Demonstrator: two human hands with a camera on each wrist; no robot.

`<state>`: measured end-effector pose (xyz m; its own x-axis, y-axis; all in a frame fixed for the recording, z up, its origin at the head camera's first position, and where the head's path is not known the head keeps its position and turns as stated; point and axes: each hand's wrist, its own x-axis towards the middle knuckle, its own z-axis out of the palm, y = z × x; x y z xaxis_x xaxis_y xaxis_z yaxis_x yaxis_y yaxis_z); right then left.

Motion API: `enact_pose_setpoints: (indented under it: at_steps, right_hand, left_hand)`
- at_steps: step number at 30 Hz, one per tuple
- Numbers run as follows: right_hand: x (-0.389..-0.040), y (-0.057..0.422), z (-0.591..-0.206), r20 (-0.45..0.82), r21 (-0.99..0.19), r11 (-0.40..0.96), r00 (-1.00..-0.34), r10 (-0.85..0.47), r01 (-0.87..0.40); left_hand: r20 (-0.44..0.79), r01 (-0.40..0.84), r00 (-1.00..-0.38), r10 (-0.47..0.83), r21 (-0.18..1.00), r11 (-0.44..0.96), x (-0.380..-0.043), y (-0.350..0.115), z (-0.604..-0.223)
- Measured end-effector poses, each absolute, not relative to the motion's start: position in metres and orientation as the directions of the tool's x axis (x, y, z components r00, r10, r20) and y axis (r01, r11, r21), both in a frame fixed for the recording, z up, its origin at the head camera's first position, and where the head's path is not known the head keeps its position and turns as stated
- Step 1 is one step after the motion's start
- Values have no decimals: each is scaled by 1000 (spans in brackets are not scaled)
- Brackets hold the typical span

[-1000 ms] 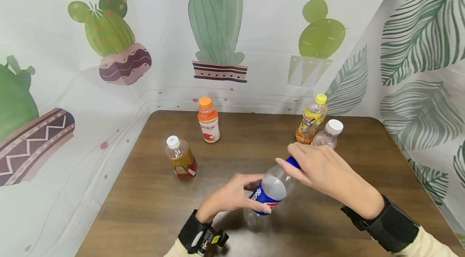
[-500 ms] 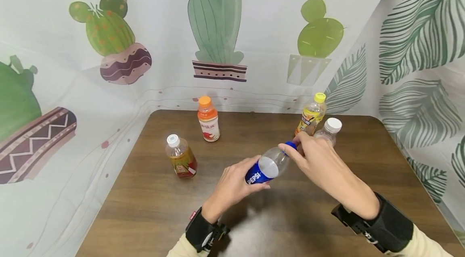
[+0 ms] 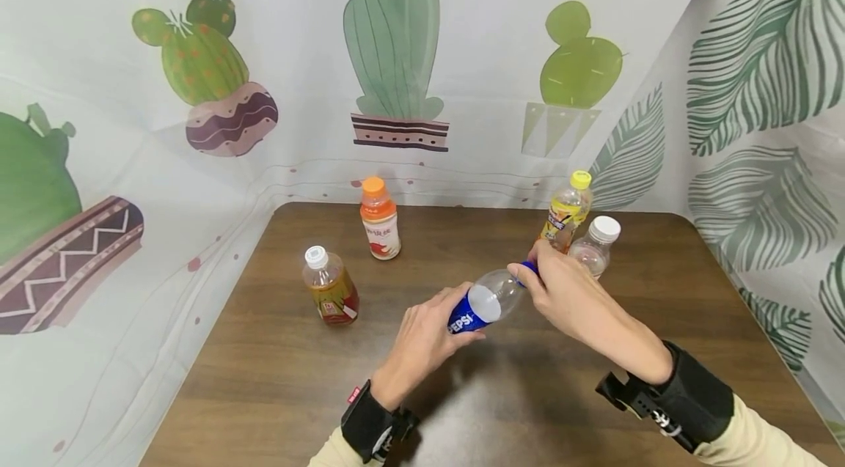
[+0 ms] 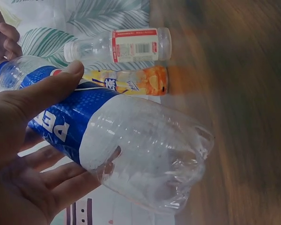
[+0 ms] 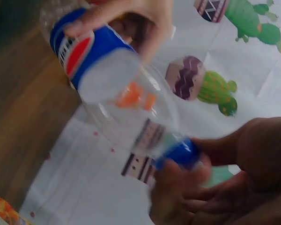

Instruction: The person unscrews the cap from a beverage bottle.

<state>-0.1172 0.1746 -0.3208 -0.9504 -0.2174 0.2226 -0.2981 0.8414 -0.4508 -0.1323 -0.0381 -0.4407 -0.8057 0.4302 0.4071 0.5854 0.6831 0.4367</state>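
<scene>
From my seat, the relation that matters, as I judge it, is how the Pepsi bottle [image 3: 488, 302] runs between the two hands. Its long axis slants from the left grip [image 3: 422, 335] away and rightward to the right grip [image 3: 571, 287], neck end toward the right. The left grip is curled round the blue label [image 3: 467, 318]; the right grip pinches the blue cap [image 3: 527, 273] — so the right is nearer the neck, the left nearer the base. The right wrist view blurs at the cap, and I cannot tell whether it is loose. The bottle seems tilted and lifted off the desk [image 3: 502, 408].

For any turn or pull at the cap, I would watch the far side of the right grip: the clear bottle [image 3: 591, 251] with a white lid and the yellow-capped bottle [image 3: 569, 214] stand just beyond it, so a swing that way could knock them. The orange-topped bottle [image 3: 381, 229] stands beyond the left grip and the tea bottle [image 3: 332, 295] to its left, both apart from it. The desk's far edge lies past these — more open room shows on the near side, between the wrists.
</scene>
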Motion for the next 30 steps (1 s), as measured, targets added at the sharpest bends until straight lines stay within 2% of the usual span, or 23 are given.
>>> enact_pose_setpoints:
  at_steps: [7,13,23,30]
  right_hand:
    - [-117,168,-330,331,-398,842,-913,-239,-365]
    - [-120,169,-340,397,-331,847,-876,-275,-416]
    - [-127,173,-354,489,-256,799,-786,-379,-544]
    - [-129,174,-358,527,-223,748,-723,-448,-625]
  left_hand:
    - [419,592,-804,422,502,631,-135,-34,-442]
    - [432,594,-801,414,492,637,-137,-35,-443]
    - [383,559,-829,407,561,610,-139,-39,-445]
    - [276,500,-842,464,722,479,-143,-43,-446]
